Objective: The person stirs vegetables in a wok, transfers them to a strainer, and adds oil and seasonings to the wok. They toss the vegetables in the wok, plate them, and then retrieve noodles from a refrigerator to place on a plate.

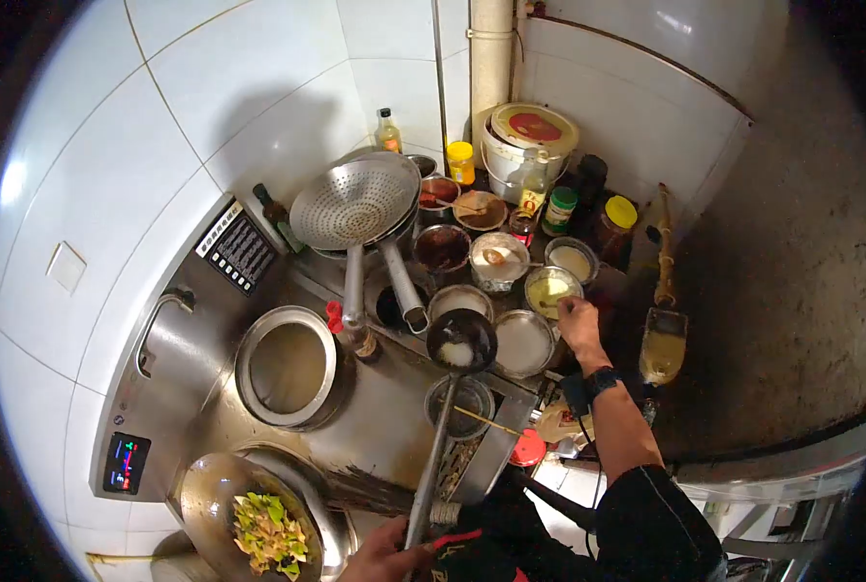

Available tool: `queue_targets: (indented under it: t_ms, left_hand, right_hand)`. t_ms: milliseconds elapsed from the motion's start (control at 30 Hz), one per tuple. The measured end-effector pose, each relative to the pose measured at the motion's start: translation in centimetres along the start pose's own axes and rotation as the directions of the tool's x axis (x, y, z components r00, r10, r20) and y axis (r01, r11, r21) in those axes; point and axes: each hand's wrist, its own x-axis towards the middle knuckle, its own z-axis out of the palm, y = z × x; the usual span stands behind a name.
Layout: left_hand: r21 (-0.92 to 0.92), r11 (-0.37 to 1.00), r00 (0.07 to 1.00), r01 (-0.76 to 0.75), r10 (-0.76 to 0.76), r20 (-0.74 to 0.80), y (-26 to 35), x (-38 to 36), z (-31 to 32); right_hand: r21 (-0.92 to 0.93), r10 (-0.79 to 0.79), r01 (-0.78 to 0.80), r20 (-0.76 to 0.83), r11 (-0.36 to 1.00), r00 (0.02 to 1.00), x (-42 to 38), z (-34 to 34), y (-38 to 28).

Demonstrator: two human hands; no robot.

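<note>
My left hand [386, 555] grips the long handle of a ladle [435, 441]. The ladle's dark bowl holds a little whitish stuff and hangs over the seasoning containers. My right hand [580, 328], with a dark watch on the wrist, is closed at the edge of a bowl of pale yellow seasoning [551, 283]; what its fingers hold is hidden. Just left of that hand stands a bowl of white seasoning [524, 341]. At the lower left, a wok [205, 485] holds cooked green pieces [276, 532] mixed with brownish ones.
A perforated strainer [355, 199] rests across a pot behind the ladle. A large pot of cloudy liquid [288, 364] stands on the steel counter [384, 427]. Sauce bowls, bottles, jars and a white bucket [515, 175] crowd the back corner. A black cable [596, 456] hangs by my right forearm.
</note>
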Motion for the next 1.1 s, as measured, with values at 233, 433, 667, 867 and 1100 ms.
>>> queue_targets:
  t_ms: [233, 433, 667, 867, 1100]
  left_hand:
    - [0.069, 0.996, 0.997, 0.050, -0.046, -0.062, 1.3, -0.4, 0.8]
    - [0.050, 0.998, 0.998, 0.035, -0.032, -0.060, 0.3, -0.1, 0.4]
    - [0.026, 0.974, 0.939, 0.223, -0.208, -0.273, 2.6, 0.6, 2.4]
    - [0.067, 0.950, 0.921, 0.306, -0.278, -0.272, 2.7, 0.2, 2.6]
    - [0.168, 0.982, 0.982, 0.087, -0.056, -0.181, 2.2, -3.2, 0.3]
  right_hand:
    - [0.431, 0.366, -0.371, 0.098, 0.823, 0.926, 1.0, 2.2, 5.1]
    - [0.698, 0.473, -0.350, 0.019, 0.624, 0.881, -0.5, -2.6, 0.2]
    - [0.822, 0.332, -0.294, 0.137, 0.488, 0.933, -4.6, -7.1, -9.6]
    - [0.356, 0.037, -0.149, 0.304, 0.922, 0.952, -4.5, 1.3, -8.7]
    - [0.466, 0.174, -0.360, 0.395, 0.808, 0.902, 0.2, 3.3, -8.1]
